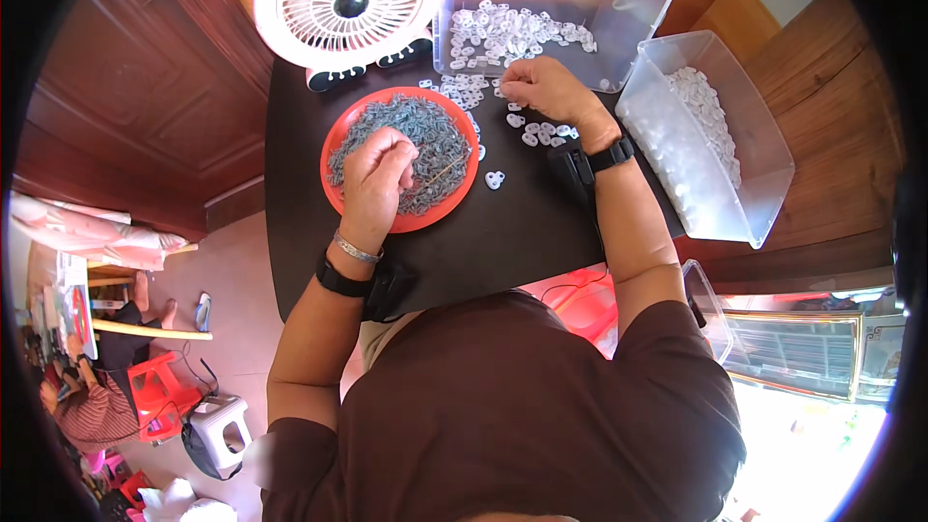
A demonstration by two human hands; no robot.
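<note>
My left hand point(375, 179) is over the round red tray point(338, 201), its fingers curled together in a pinch; what they hold, if anything, is too small to make out. The tray is filled with small grey-blue parts point(440, 140), and a thin tan stick point(447, 170) lies across them. My right hand point(553, 92) is above the small white plastic pieces point(466, 87) scattered on the table, thumb and fingers closed; I cannot tell what is between them. One white piece with dark holes point(495, 180) lies apart, just right of the tray.
A clear bin point(619, 0) lies on its side at the back, white pieces spilling from it. At right stands a translucent box point(764, 159) holding more white pieces. A white fan point(353, 5) stands at the back left of the dark table point(454, 256). Another person point(97, 416) sits far left.
</note>
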